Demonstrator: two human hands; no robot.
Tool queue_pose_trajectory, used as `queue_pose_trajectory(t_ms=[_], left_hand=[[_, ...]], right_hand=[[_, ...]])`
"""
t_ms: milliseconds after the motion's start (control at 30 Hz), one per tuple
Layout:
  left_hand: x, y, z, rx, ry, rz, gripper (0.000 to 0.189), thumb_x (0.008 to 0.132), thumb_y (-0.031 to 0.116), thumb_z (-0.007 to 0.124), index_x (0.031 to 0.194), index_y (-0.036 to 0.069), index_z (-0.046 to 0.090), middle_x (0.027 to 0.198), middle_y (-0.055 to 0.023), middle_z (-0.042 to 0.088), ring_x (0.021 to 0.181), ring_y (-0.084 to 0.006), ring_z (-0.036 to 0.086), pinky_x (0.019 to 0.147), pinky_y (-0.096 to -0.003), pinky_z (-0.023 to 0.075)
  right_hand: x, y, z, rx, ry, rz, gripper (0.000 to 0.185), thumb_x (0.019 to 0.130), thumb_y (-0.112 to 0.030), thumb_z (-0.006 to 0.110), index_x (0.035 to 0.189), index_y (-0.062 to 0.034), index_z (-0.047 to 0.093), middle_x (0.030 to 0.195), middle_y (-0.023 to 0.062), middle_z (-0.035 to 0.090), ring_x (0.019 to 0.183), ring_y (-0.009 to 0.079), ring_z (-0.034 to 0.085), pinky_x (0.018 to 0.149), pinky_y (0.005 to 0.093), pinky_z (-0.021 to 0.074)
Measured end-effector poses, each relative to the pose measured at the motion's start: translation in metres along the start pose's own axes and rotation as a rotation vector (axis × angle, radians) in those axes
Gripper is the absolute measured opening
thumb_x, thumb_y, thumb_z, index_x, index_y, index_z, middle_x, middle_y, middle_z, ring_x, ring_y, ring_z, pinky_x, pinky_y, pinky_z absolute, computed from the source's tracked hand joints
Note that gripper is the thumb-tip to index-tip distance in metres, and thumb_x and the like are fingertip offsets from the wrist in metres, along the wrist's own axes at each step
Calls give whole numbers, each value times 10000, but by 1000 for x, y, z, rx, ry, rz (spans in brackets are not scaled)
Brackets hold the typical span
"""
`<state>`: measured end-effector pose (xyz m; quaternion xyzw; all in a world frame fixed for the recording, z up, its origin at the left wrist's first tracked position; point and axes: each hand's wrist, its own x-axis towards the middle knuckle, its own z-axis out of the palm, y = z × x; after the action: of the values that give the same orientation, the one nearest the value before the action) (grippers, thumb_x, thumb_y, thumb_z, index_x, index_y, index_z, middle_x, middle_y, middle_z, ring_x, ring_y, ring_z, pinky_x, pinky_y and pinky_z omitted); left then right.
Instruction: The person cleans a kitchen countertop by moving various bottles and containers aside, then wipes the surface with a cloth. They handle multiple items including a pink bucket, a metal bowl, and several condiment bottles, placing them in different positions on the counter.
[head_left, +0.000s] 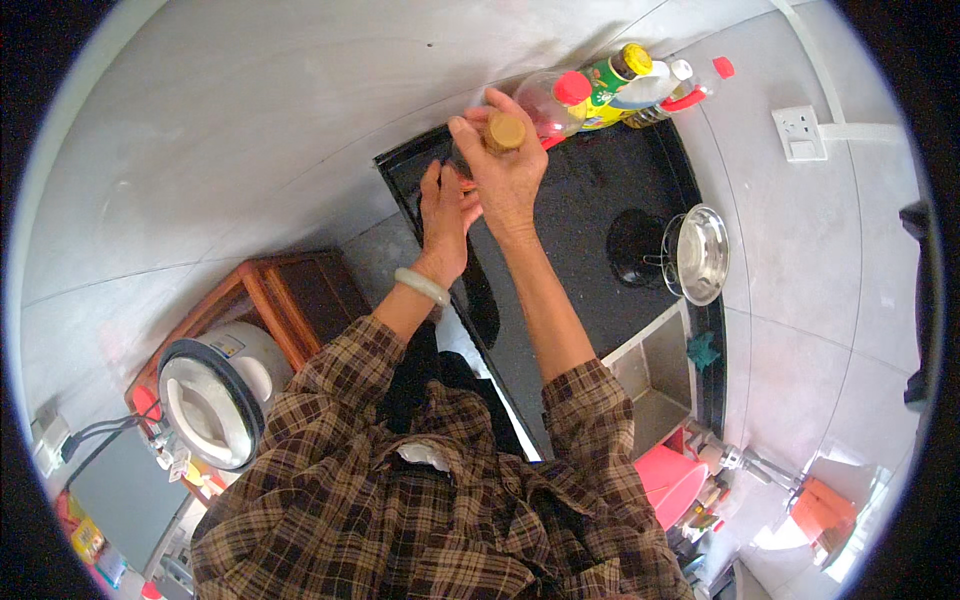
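My right hand (510, 169) is closed around a bottle with a tan cap (505, 133) near the back corner of the black countertop (570, 217). Most of that bottle is hidden by the hand. Just left of it and lower, my left hand (448, 214) has its fingers extended beside the bottle; whether they touch it is hard to tell. A pale bangle (422, 287) circles the left wrist. Close to the right hand stands a clear plastic bottle with a red cap (572, 88), then a green-labelled bottle with a yellow cap (636, 60) along the wall.
Further right are a white-capped jug (680, 70) and another red-capped bottle (722, 67). A shiny metal bowl (703, 255) rests on a wire stand, near a steel sink (652, 367) and a pink basin (671, 484). At left, a rice cooker (217, 405) stands by a wooden cabinet (274, 315).
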<state>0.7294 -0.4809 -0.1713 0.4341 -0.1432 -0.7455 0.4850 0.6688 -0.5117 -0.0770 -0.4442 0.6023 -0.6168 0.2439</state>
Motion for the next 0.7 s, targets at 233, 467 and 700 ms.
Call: queue_pose_trajectory(t_ms=[233, 467, 700], left_hand=[[33, 9, 3, 95, -53, 47, 520, 987, 465, 556, 1361, 117, 456, 1250, -65, 567, 1068, -221, 605, 938, -389, 506], [43, 30, 6, 82, 7, -48, 635, 959, 527, 579, 1359, 51, 454, 1281, -170, 560, 1038, -353, 641, 923, -492, 544], [38, 25, -16, -6, -73, -19, 820, 981, 510, 538, 1445, -93, 233, 1362, -332, 430, 1252, -415, 516, 1062, -478, 483]], right_hand=[[-45, 12, -56, -349, 129, -164, 612, 772, -96, 804, 1314, 14, 542, 1166, 152, 653, 1043, 256, 631, 914, 375, 505], [-150, 19, -138, -129, 277, 396, 404, 907, -55, 678, 1294, -8, 573, 1119, 76, 677, 922, 119, 629, 816, 267, 518], [-231, 15, -196, -27, 412, 550, 397, 927, -35, 646, 1306, 10, 539, 1109, 69, 655, 914, 97, 605, 814, 249, 516]])
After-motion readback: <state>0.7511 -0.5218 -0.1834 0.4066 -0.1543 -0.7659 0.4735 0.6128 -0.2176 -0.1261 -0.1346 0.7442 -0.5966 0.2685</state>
